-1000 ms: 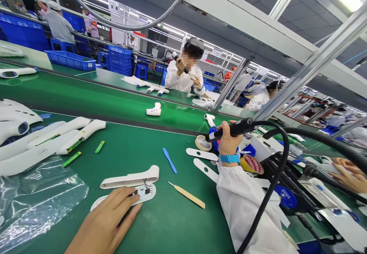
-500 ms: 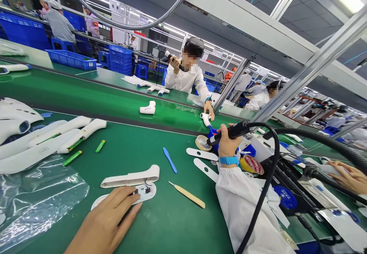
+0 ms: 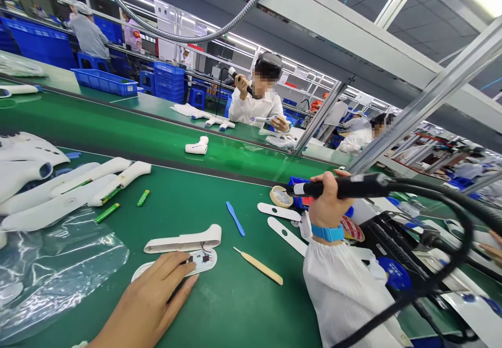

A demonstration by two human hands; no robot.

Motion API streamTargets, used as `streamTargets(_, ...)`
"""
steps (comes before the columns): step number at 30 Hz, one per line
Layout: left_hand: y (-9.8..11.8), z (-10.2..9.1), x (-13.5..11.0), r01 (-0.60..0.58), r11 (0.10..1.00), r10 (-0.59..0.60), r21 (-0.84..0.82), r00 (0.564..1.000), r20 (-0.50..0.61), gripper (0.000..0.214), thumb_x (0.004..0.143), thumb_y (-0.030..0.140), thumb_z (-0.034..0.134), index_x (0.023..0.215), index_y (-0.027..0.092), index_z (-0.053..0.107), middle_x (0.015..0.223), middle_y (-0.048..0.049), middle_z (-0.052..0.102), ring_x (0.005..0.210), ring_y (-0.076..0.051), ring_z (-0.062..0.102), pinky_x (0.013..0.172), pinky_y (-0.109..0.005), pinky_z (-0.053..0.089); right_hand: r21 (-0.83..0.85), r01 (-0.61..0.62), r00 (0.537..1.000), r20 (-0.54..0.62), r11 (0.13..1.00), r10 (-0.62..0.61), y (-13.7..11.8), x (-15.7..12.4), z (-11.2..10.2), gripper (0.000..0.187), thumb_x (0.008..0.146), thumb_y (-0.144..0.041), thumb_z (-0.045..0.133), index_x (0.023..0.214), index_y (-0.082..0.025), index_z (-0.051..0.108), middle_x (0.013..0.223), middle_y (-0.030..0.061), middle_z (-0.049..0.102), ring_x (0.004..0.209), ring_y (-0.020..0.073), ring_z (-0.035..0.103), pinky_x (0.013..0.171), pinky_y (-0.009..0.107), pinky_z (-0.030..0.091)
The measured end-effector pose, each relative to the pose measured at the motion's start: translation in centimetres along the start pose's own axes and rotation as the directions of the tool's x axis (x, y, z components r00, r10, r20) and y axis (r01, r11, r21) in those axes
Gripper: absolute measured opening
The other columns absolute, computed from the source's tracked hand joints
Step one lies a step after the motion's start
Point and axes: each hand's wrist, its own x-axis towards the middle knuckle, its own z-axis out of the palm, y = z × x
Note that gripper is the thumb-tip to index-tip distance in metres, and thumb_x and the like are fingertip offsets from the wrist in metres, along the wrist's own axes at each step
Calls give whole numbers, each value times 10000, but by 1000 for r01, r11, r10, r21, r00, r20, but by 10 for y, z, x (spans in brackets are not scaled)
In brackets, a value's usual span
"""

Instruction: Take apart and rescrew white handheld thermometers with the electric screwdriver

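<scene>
My left hand lies flat on the green bench, fingers stretched out, pressing down an open white housing half with a small circuit board inside. The other white housing half lies just behind it. My right hand, in a white sleeve with a blue wrist strap, is closed round a black electric screwdriver held level above the bench, its tip pointing left. A thick black cable loops from the tool's rear to the right.
A tape roll, blue pry tool, wooden stick and white flat parts lie between my hands. White housings and green batteries sit left, above a clear plastic bag. A person works across the conveyor.
My right hand has lifted and levelled the screwdriver, shifting slightly right. The white part on the conveyor has drifted left. The person opposite has drawn a hand back from the belt.
</scene>
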Motion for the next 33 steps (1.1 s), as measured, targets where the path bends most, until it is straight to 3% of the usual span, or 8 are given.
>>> streamTargets(2,2,-2,1,39,998,-38,-41,999,13,227,838,341,493,1020,270,609,1025,-11,642,930,-181,614,758,-265,510,156,-56,998,50,986,49,-28,-13,5,220,708,-278,602,885,-224,483,553,-84,549,527,116,537,632,301,475)
streamTargets(5,8,-11,8,119,984,-117,-133,993,25,205,853,296,477,1003,261,612,1024,-19,628,937,-168,596,767,-262,495,320,-244,964,178,915,195,-70,-39,13,210,684,-320,610,832,-225,496,555,-75,525,540,109,494,619,287,459)
streamTargets(8,17,-24,20,196,952,-199,-237,980,9,193,861,283,472,991,256,613,1019,-29,615,950,-165,570,798,-284,472,341,-395,906,300,853,300,-102,-66,21,245,640,-369,653,783,-230,512,535,-75,483,512,105,441,558,268,428)
streamTargets(11,24,-34,29,232,929,-249,-289,968,-24,189,840,313,513,986,251,617,998,-36,609,941,-177,556,841,-343,443,320,-483,851,391,815,350,-118,-89,30,269,606,-394,681,768,-241,532,517,-70,461,475,107,408,526,277,401)
streamTargets(16,30,-39,28,222,916,-254,-334,966,-53,178,822,309,547,962,239,633,962,-44,613,907,-183,546,824,-371,436,274,-560,797,436,782,418,-126,-111,37,234,636,-406,676,773,-265,550,526,-60,424,467,116,394,516,300,382)
streamTargets(24,23,-37,18,126,929,-186,-349,972,-144,102,819,212,559,834,206,660,881,-33,640,837,-160,545,755,-331,434,270,-577,758,527,770,383,-128,-122,41,228,672,-392,657,807,-257,533,542,-54,428,480,118,410,514,298,394)
streamTargets(27,20,-39,18,108,916,-160,-385,982,-105,133,836,237,536,852,227,668,888,-22,646,838,-152,547,750,-317,439,272,-593,747,539,758,390,-128,-122,42,229,672,-381,663,809,-253,533,540,-53,436,481,117,418,508,290,400)
streamTargets(33,10,-40,11,136,930,-107,-341,989,101,340,825,280,543,1159,226,516,1133,-69,580,1029,-205,508,852,-372,448,249,-557,726,609,792,319,-118,-125,48,219,713,-332,642,871,-250,514,587,-47,504,528,124,482,564,304,438)
